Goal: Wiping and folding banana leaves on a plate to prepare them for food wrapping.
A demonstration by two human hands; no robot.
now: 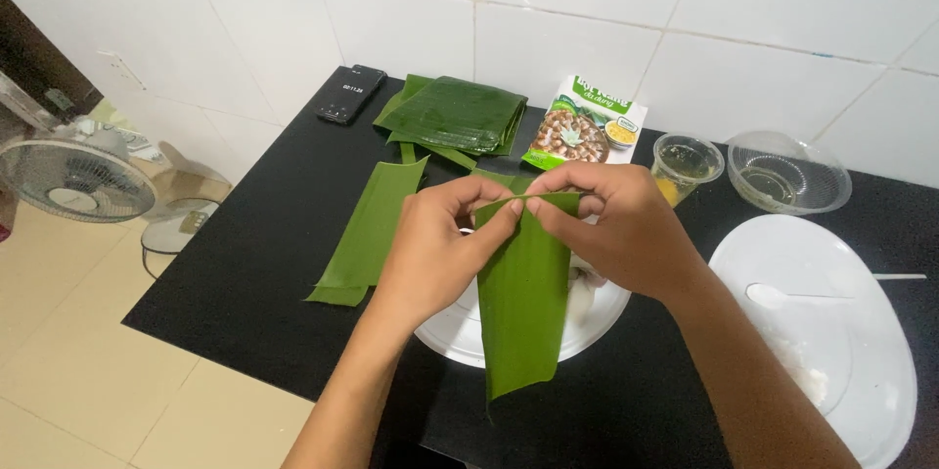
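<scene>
My hands and the banana leaf strip (pixel 523 303) are covering most of the white bowl (pixel 452 332), hiding its contents. Right of that bowl, the white plate (pixel 880 371) is running off the picture's edge.

Both forearms are bare to the frame's edge; the left hand (pixel 435 244) and right hand (pixel 616 224) wear no rings, gloves or watch.

We see a glossy green banana leaf strip (pixel 523 283) over a white plate (pixel 460 332), on our black worktop (pixel 264 264). The folded leaves (pixel 455 115) are darker green, the phone (pixel 351 93) black, the wall tiles (pixel 587 0) white.
</scene>
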